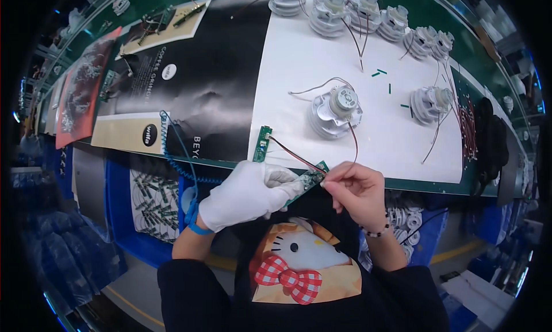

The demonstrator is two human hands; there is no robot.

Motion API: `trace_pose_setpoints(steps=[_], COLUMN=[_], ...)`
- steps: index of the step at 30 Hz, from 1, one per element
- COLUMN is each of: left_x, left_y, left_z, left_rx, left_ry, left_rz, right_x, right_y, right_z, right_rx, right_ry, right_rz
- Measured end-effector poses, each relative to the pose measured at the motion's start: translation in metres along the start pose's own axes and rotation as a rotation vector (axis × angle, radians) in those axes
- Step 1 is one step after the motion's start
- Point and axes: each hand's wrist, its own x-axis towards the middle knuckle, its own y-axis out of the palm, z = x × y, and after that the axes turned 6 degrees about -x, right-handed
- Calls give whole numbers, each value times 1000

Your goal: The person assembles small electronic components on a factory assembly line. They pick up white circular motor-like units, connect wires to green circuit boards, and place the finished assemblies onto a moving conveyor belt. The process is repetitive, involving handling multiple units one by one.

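My left hand [244, 195], in a white glove, grips a narrow green circuit board [310, 180] just over the table's front edge. My bare right hand [357, 188] is closed in a pinch at the board's far end, on a thin wire [355, 147] that runs down from a white motor unit [338, 110]. That unit stands on the white sheet ahead of my hands. A second green board [262, 147] lies beside my left hand; a dark red and black cable [292, 153] links it to the held board. My fingers partly hide the wire ends.
Several white motor units [329, 15] line the back; another [430, 105] stands right, near a bundle of red wires [468, 128]. Black printed paper [224, 73] covers the left. Below are blue bins, one with boards [154, 208]. A coiled blue cord [172, 153] reaches my left wrist strap.
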Motion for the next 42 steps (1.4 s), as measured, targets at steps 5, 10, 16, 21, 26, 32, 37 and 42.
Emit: trace_pose_setpoints(steps=[5, 10, 16, 21, 26, 32, 37, 42], left_x=[-5, -6, -7, -14, -14, -10, -8, -9], left_y=[2, 3, 9, 23, 30, 29, 25, 26], left_z=[5, 9, 17, 18, 29, 27, 26, 24], left_rx=[20, 61, 196, 494, 640, 604, 437, 428], left_ry=[16, 144, 429, 575, 687, 612, 515, 516], left_rz=[-63, -60, -102, -224, -288, -256, -203, -219], right_x=[4, 5, 5, 3, 4, 7, 4, 1], right_y=[6, 8, 7, 3, 0, 5, 9, 13], right_z=[-13, -12, -12, -17, -24, -21, -9, -6], right_rx=[-375, -494, -605, -669, -692, -775, -856, -898], right_ry=[-257, -335, -452, -624, -743, -723, -591, -574], right_rz=[-182, -218, -260, -310, -337, -352, -309, -317])
